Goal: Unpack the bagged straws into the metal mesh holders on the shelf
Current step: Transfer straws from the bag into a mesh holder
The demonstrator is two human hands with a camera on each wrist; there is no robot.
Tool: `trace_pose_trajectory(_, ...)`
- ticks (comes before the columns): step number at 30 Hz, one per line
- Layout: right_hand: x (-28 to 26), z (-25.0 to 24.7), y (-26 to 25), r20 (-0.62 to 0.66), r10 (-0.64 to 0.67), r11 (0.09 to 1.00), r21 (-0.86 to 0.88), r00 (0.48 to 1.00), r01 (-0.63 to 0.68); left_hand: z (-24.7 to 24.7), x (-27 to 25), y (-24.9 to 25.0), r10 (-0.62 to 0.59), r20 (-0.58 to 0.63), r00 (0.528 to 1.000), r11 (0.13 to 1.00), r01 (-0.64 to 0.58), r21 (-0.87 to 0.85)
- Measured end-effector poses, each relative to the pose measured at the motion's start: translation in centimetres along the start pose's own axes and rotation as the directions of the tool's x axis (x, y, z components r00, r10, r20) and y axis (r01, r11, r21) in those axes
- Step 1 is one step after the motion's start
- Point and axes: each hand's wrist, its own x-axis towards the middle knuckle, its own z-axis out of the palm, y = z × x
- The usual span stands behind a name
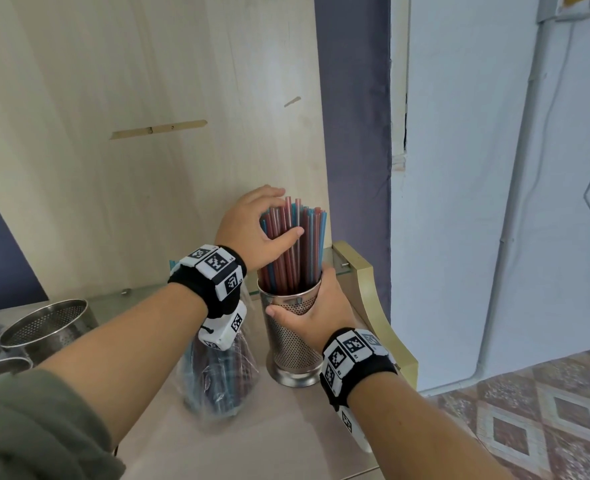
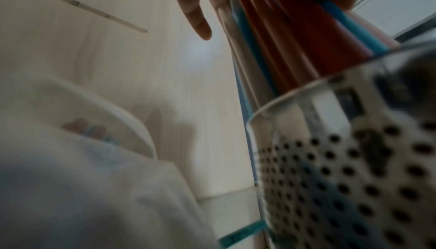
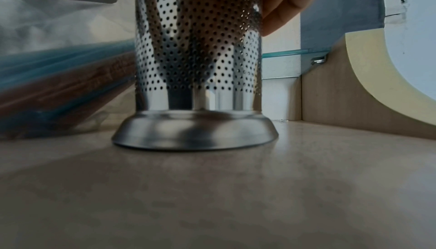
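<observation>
A perforated metal holder (image 1: 291, 344) stands upright on the shelf, filled with red and blue straws (image 1: 295, 244). My right hand (image 1: 316, 311) grips the holder near its rim. My left hand (image 1: 262, 226) wraps round the upper part of the straw bundle, thumb in front and fingers behind. In the left wrist view the straws (image 2: 283, 34) run down into the holder (image 2: 342, 169). The right wrist view shows the holder's base (image 3: 195, 131) flat on the shelf. A clear plastic bag of straws (image 1: 219, 379) lies just left of the holder, under my left wrist.
Two more perforated metal holders (image 1: 49, 327) stand at the left of the shelf (image 1: 286, 427). A wooden back panel (image 1: 148, 133) rises behind. The shelf's curved side panel (image 1: 373, 292) is close on the right, with tiled floor (image 1: 546, 420) beyond.
</observation>
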Motion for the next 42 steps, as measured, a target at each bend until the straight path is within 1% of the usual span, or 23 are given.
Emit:
trace_pose_trajectory(3,0.0,0.0,0.0,-0.003,-0.003,1.000,-0.014,1.000,0.003,0.2,-0.5,0.0,0.003,-0.048,0.999,0.999,-0.005,-0.046)
trace_pose_trajectory(5,0.0,0.0,0.0,-0.003,-0.003,1.000,-0.018,1.000,0.003,0.1,-0.6,0.1,0.024,-0.050,0.998,0.999,-0.026,-0.042)
trace_pose_trajectory(8,0.0,0.0,0.1,0.001,-0.002,1.000,-0.021,1.000,0.002,0.0,-0.6,0.3,0.097,0.024,0.995,0.995,-0.098,0.015)
trace_pose_trajectory(12,0.0,0.0,0.0,-0.010,-0.004,1.000,-0.014,1.000,0.004,-0.4,-0.3,0.5,0.088,0.015,0.996,0.996,-0.089,0.011)
trace_pose_trajectory(14,0.0,0.0,0.0,-0.012,-0.001,1.000,-0.014,1.000,0.001,-0.6,-0.1,0.7,0.107,0.077,0.991,0.993,-0.111,0.047)
trace_pose_trajectory(16,0.0,-0.1,-0.1,-0.018,-0.001,1.000,-0.014,1.000,0.000,-0.8,-0.1,1.1,0.087,0.121,0.989,0.995,-0.093,0.044)
trace_pose_trajectory(18,0.0,0.0,-0.1,-0.023,0.001,1.000,-0.017,1.000,-0.001,-1.3,-0.2,1.4,0.029,0.078,0.996,1.000,-0.028,-0.010)
trace_pose_trajectory(20,-0.1,0.0,-0.1,-0.020,0.008,1.000,-0.021,1.000,-0.008,-2.5,-0.7,1.4,-0.050,-0.015,0.999,0.995,0.048,-0.088)
trace_pose_trajectory(22,0.0,0.0,0.0,-0.014,0.011,1.000,-0.020,1.000,-0.011,-4.3,-1.4,0.7,-0.142,-0.124,0.982,0.976,0.117,-0.186)
trace_pose_trajectory(23,0.0,0.0,0.0,-0.014,0.010,1.000,-0.017,1.000,-0.010,-5.4,-1.8,0.2,-0.199,-0.165,0.966,0.959,0.157,-0.237)
trace_pose_trajectory(25,0.0,0.0,0.0,-0.017,0.010,1.000,-0.008,1.000,-0.010,-7.4,-2.4,-1.3,-0.335,-0.205,0.920,0.917,0.267,-0.297)
trace_pose_trajectory(26,0.0,0.0,0.0,-0.017,0.011,1.000,-0.008,1.000,-0.011,-8.3,-2.7,-2.1,-0.412,-0.218,0.885,0.892,0.343,-0.293)
trace_pose_trajectory(27,0.0,0.0,-0.1,-0.017,0.011,1.000,-0.008,1.000,-0.011,-9.0,-3.0,-3.0,-0.496,-0.224,0.839,0.858,0.435,-0.272)
trace_pose_trajectory(28,-0.1,0.0,-0.1,-0.017,0.011,1.000,-0.008,1.000,-0.011,-9.6,-3.3,-4.0,-0.590,-0.213,0.779,0.804,0.542,-0.245)
trace_pose_trajectory(30,-0.1,0.0,-0.3,-0.019,0.007,1.000,-0.009,1.000,-0.008,-9.9,-4.1,-5.4,-0.760,-0.125,0.638,0.650,0.746,-0.148)
trace_pose_trajectory(31,-0.1,0.0,-0.3,-0.018,0.006,1.000,-0.007,1.000,-0.007,-9.6,-4.6,-6.1,-0.813,-0.063,0.579,0.582,0.811,-0.062)
trace_pose_trajectory(32,-0.1,0.0,-0.4,-0.017,0.006,1.000,-0.004,1.000,-0.006,-9.1,-5.0,-6.7,-0.843,0.007,0.537,0.537,0.843,0.032)
trace_pose_trajectory(34,-0.1,0.0,-0.5,-0.018,0.010,1.000,-0.006,1.000,-0.010,-7.8,-5.8,-7.7,-0.870,0.146,0.470,0.490,0.855,0.171)
trace_pose_trajectory(36,-0.1,0.0,-0.4,-0.021,0.011,1.000,-0.015,1.000,-0.012,-6.3,-6.4,-8.4,-0.876,0.241,0.417,0.470,0.849,0.243)
trace_pose_trajectory(37,-0.1,0.1,-0.4,-0.024,0.010,1.000,-0.016,1.000,-0.011,-5.7,-6.7,-8.8,-0.877,0.266,0.401,0.464,0.852,0.243)
trace_pose_trajectory(38,-0.1,0.1,-0.4,-0.024,0.009,1.000,-0.017,1.000,-0.010,-5.3,-6.9,-9.2,-0.874,0.279,0.398,0.463,0.858,0.223)
trace_pose_trajectory(40,-0.1,0.1,-0.4,-0.027,0.007,1.000,-0.016,1.000,-0.007,-4.5,-7.1,-9.7,-0.875,0.268,0.404,0.455,0.875,0.168)
trace_pose_trajectory(42,-0.1,0.1,-0.4,-0.028,0.002,1.000,-0.018,1.000,-0.003,-4.1,-7.1,-10.0,-0.874,0.245,0.420,0.454,0.885,0.104)
